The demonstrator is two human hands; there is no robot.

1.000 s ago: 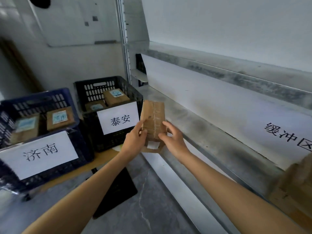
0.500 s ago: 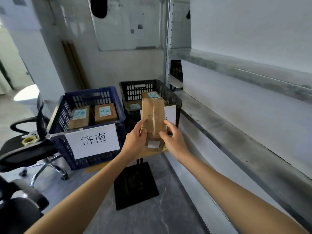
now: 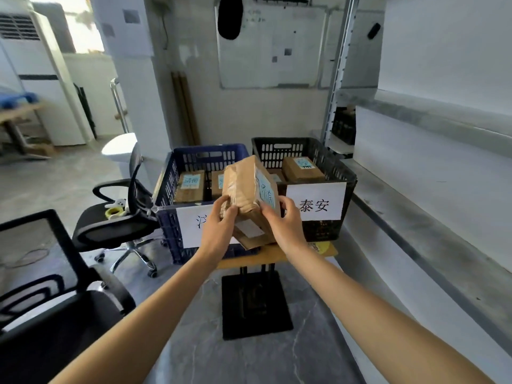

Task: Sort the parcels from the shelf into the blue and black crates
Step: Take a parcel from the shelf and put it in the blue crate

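left hand [image 3: 219,230]: bare | right hand [image 3: 286,227]: bare | forearms [image 3: 166,300]: unsleeved

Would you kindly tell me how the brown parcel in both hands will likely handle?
Probably stiff: the parcel looks square-edged between the left hand and right hand. Likely light, as fingertips alone hold it. Its glossy tape may be slippery.

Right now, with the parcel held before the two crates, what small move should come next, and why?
Probably carry the parcel forward and slightly left, over the blue crate. The left hand and right hand hold it just before both crates, and its blue label seems to resemble those in that crate, though blurred.
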